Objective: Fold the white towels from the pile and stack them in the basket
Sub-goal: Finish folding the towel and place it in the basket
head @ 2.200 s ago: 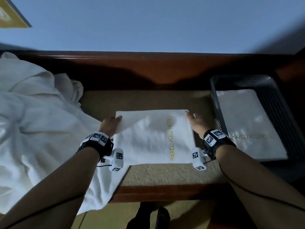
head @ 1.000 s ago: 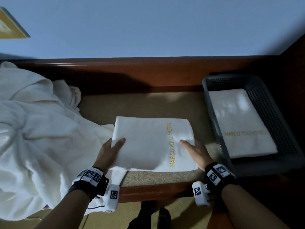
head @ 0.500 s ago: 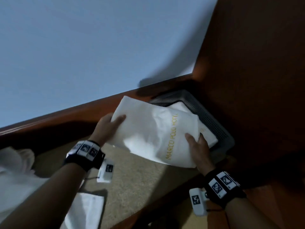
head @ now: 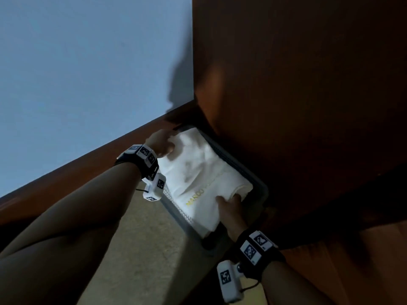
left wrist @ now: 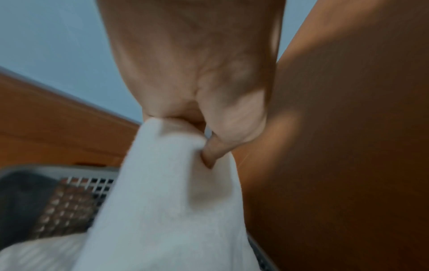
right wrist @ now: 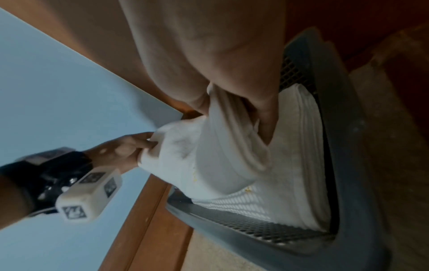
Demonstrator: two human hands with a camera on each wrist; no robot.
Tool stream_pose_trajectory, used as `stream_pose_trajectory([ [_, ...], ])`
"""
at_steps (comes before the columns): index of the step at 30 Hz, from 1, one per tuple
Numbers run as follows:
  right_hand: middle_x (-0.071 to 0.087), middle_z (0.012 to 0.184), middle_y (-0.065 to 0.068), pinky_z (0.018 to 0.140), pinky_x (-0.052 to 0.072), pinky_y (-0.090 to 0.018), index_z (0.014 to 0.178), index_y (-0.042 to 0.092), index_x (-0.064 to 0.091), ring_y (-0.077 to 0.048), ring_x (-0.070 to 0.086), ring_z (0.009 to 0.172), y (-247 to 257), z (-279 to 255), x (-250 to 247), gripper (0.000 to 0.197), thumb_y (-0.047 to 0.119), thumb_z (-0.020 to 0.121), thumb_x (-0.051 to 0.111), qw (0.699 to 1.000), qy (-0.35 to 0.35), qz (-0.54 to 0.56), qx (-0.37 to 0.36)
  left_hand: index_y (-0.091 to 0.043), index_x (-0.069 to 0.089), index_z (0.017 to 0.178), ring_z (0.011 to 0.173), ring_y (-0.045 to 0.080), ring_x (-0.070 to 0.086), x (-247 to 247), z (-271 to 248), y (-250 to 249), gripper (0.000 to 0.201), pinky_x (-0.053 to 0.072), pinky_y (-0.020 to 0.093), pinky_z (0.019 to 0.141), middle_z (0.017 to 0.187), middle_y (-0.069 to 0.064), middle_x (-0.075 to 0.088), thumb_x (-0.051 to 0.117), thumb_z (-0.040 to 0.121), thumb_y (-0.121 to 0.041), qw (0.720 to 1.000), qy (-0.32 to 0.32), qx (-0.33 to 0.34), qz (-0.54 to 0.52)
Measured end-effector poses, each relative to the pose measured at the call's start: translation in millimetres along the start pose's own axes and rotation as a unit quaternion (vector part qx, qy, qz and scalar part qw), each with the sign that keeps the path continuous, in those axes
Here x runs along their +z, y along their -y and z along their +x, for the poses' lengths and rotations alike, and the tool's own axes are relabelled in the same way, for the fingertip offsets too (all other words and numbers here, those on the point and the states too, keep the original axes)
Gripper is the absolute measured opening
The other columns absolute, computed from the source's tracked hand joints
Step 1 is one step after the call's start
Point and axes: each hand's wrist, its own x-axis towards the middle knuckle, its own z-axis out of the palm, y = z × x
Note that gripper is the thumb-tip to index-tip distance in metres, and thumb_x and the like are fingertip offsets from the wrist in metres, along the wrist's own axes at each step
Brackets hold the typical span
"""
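Wall [head: 77,62], pale blue, with a brown wooden panel [head: 308,84] meeting it at the corner.

Surface [head: 141,249], beige and textured; it carries the basket in that corner.

Basket [head: 261,190], grey, perforated walls. Contents: one folded white towel already lying flat inside [right wrist: 299,165], its layered edge against the near wall. A second goes in on top.

Folded towel [head: 198,172], white, gold lettering partly showing. Held low over the basket and touching the one below; sagging in the middle, one end rolled under.

Left hand [head: 161,140]: grip clamped on the towel's far corner, thumb pinching the cloth against the fingers.

Right hand [head: 229,205]: grip clamped on the near end, fingers tucked beneath the roll, thumb on top.

Risk, as judged: released now, the rolled end would likely stay bunched and the stack sit crooked. The sag may open the fold. Fingers withdrawn from beneath could drag the lower towel askew.
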Motion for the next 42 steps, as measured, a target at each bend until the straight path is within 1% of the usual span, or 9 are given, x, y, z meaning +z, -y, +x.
stream_pose_trajectory([
  [5,0.069,0.121,-0.014,0.1,0.056,-0.053,0.112,0.006,0.06,-0.029,0.067,0.11,-10.3,38.3,-3.7,0.041,0.028,0.079,0.073,0.989,0.118,-0.06,0.068,-0.034,0.061,0.139,0.127,0.031,0.06,45.4,46.9,13.1,0.057,0.043,0.048,0.111,0.137,-0.002,0.065,0.057,0.089,-0.008,0.997,-0.041,-0.054,0.041],
  [8,0.07,0.105,-0.005,0.096,0.057,-0.042,0.094,0.013,0.063,-0.024,0.064,0.106,-6.1,47.2,-23.5,0.006,0.014,0.093,0.069,0.982,0.15,-0.05,0.103,-0.026,0.056,0.146,0.13,0.029,0.058,58.0,48.4,35.6,0.054,0.046,0.042,0.104,0.145,0.001,0.061,0.058,0.094,-0.012,0.991,-0.046,-0.104,0.071],
  [10,0.07,0.109,-0.005,0.093,0.055,-0.04,0.105,0.012,0.066,-0.027,0.065,0.108,-0.5,54.8,-39.6,0.01,0.01,0.095,0.067,0.985,0.134,-0.041,0.096,-0.025,0.054,0.146,0.128,0.031,0.059,59.2,46.0,45.3,0.053,0.045,0.048,0.105,0.143,0.006,0.061,0.059,0.095,-0.013,0.987,-0.048,-0.123,0.095],
  [13,0.062,0.137,-0.013,0.104,0.048,-0.038,0.147,0.002,0.049,-0.033,0.058,0.13,14.5,68.5,-55.1,0.063,0.02,0.09,0.069,0.98,0.071,-0.185,0.009,-0.021,0.05,0.148,0.133,0.035,0.051,65.2,38.3,48.9,0.057,0.042,0.055,0.107,0.147,0.012,0.054,0.064,0.093,-0.015,0.985,-0.066,-0.101,0.126],
  [15,0.046,0.154,-0.017,0.114,0.038,-0.041,0.157,0.005,0.032,-0.035,0.046,0.142,27.5,77.7,-57.4,0.074,0.027,0.096,0.065,0.934,0.039,-0.352,-0.047,-0.02,0.049,0.149,0.139,0.036,0.045,75.9,30.3,45.8,0.058,0.039,0.056,0.111,0.151,0.014,0.049,0.067,0.094,-0.018,0.989,-0.062,-0.059,0.123],
  [22,0.046,0.141,-0.023,0.103,0.047,-0.047,0.139,0.002,0.048,-0.039,0.053,0.126,41.8,108.7,-39.4,0.053,0.041,0.103,0.044,0.812,0.011,-0.577,-0.085,-0.03,0.038,0.158,0.152,0.029,0.028,114.6,14.0,48.3,0.071,0.035,0.056,0.117,0.165,0.006,0.03,0.07,0.095,-0.037,0.99,0.045,-0.049,0.121],
  [27,0.047,0.152,-0.024,0.111,0.041,-0.043,0.15,-0.004,0.032,-0.04,0.049,0.138,31.0,130.9,-32.9,0.082,0.044,0.094,0.068,0.858,0.088,-0.506,0.007,-0.031,0.03,0.161,0.16,0.024,0.009,116.8,15.3,66.6,0.084,0.024,0.057,0.125,0.173,0.005,0.011,0.073,0.091,-0.049,0.991,0.049,-0.097,0.082],
  [34,0.063,0.128,-0.023,0.091,0.054,-0.037,0.129,-0.005,0.056,-0.038,0.064,0.114,50.2,147.3,-47.9,0.04,0.017,0.096,0.064,0.816,0.116,-0.562,-0.063,-0.031,0.03,0.161,0.159,0.023,0.014,107.6,15.2,64.6,0.082,0.026,0.055,0.124,0.174,0.004,0.011,0.07,0.093,-0.053,0.989,0.073,-0.087,0.099],
  [42,0.064,0.127,-0.017,0.089,0.057,-0.041,0.126,0.003,0.055,-0.034,0.065,0.113,42.5,130.0,-54.0,0.053,0.038,0.092,0.074,0.784,0.066,-0.607,-0.118,-0.029,0.03,0.161,0.157,0.03,0.021,103.5,8.5,62.7,0.084,0.029,0.059,0.122,0.172,0.009,0.019,0.07,0.092,-0.054,0.987,0.075,-0.077,0.12],
])
